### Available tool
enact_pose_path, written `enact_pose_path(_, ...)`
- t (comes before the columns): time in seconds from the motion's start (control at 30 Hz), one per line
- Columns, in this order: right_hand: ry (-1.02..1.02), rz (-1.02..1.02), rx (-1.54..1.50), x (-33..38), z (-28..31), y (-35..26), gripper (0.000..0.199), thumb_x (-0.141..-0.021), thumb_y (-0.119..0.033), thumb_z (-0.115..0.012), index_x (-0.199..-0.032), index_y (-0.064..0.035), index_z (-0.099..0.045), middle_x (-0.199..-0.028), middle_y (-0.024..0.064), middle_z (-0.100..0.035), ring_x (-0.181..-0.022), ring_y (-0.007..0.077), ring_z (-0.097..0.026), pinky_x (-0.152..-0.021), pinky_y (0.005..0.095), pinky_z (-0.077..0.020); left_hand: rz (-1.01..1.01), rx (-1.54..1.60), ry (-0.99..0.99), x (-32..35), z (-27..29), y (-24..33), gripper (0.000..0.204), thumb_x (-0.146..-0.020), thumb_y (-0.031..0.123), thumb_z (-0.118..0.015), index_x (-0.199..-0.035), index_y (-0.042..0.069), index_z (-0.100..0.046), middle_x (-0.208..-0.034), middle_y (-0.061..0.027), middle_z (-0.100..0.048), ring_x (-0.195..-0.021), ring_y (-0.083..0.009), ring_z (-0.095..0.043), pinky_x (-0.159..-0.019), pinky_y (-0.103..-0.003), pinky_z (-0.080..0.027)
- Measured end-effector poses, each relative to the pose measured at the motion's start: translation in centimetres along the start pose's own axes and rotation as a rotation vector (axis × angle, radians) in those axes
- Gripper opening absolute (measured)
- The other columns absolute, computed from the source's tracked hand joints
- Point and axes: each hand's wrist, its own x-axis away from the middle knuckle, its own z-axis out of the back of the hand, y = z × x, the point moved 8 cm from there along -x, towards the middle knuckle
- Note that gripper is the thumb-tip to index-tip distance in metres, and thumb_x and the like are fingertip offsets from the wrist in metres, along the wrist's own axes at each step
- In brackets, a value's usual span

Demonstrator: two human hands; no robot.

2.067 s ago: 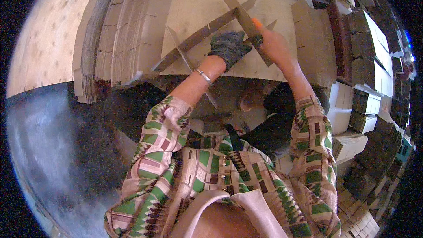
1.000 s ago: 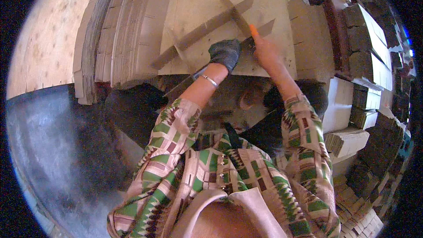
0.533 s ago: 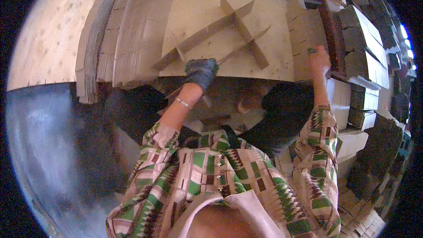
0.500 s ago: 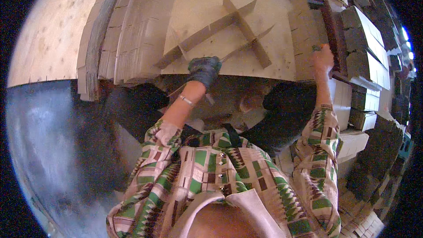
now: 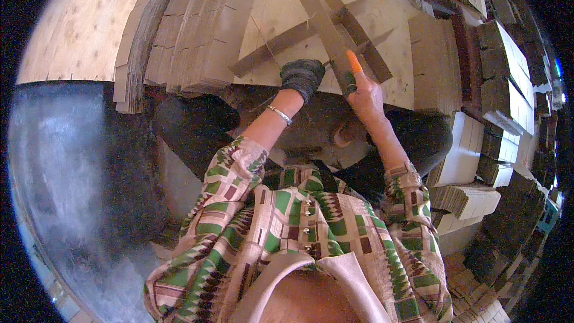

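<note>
Clearly, the cardboard strip is long and brown.

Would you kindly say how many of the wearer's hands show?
2: the left hand, gloved, near the front edge of the board; the right hand, to its right, gripping a cardboard strip.

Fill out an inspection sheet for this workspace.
Surface: pale wooden board in front of the person.
Job's things: crossed cardboard strips on the board; held cardboard strip slanting across them.
Clutter: left cardboard stack and right cardboard stack flank the strips.
Hands: right hand, orange covering on one finger, grips the held strip; left hand, dark-gloved, beside the strips, grip unclear.
Cables: nothing seen.
Surroundings: more cardboard bundles at right; dark smooth surface at left.
</note>
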Motion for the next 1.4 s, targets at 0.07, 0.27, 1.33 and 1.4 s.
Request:
enact_pose_path(0.07, 0.009, 0.003, -0.023, -0.3, 0.0, 0.1, 0.102, -0.068, 0.011, -0.061, -0.155, -0.0308, -0.030, -0.078, 0.0211, -0.068, -0.068, 0.0435, -0.065, -0.061, 0.0525, -0.0527, 0.017, 0.017, 0.015, -0.2, 0.0, -0.1, 0.038, -0.100, 0.037, -0.043, -0.099, 0.014, -0.074, -0.098, -0.0148, -0.073, -0.089, -0.0352, -0.071, -0.076, -0.050, -0.056)
enact_pose_path(0.27, -0.050, 0.012, 0.019, 0.1, -0.6, 0.6, 0.106, -0.067, 0.009, -0.063, -0.155, -0.0356, -0.027, -0.076, 0.0205, -0.068, -0.068, 0.0429, -0.066, -0.061, 0.0535, -0.0529, -0.005, 0.045, 0.041, 0.2, 0.1, -0.2, 0.045, -0.101, 0.042, -0.041, -0.093, 0.013, -0.074, -0.093, -0.0152, -0.072, -0.086, -0.0360, -0.071, -0.073, -0.051, -0.056)
enact_pose_path(1.33, -0.447, -0.122, 0.275, -2.1, -7.1, -0.4, 0.094, -0.071, 0.002, -0.065, -0.156, -0.0165, -0.027, -0.084, 0.0214, -0.069, -0.078, 0.0391, -0.068, -0.068, 0.0484, -0.0542, 0.251, 0.029, 0.274, -5.0, 2.7, -10.1, 0.033, -0.095, 0.039, -0.048, -0.104, 0.018, -0.072, -0.099, -0.0099, -0.073, -0.101, -0.0320, -0.067, -0.092, -0.049, -0.044)
enact_pose_path(1.4, -0.519, -0.154, 0.236, -1.9, -5.2, -1.2, 0.094, -0.071, 0.000, -0.066, -0.155, -0.0146, -0.027, -0.084, 0.0222, -0.069, -0.080, 0.0400, -0.068, -0.071, 0.0488, -0.0541, 0.135, -0.074, 0.437, -2.8, 6.2, -7.6, 0.040, -0.095, 0.047, -0.051, -0.107, 0.016, -0.072, -0.105, -0.0114, -0.072, -0.107, -0.0320, -0.064, -0.097, -0.049, -0.042)
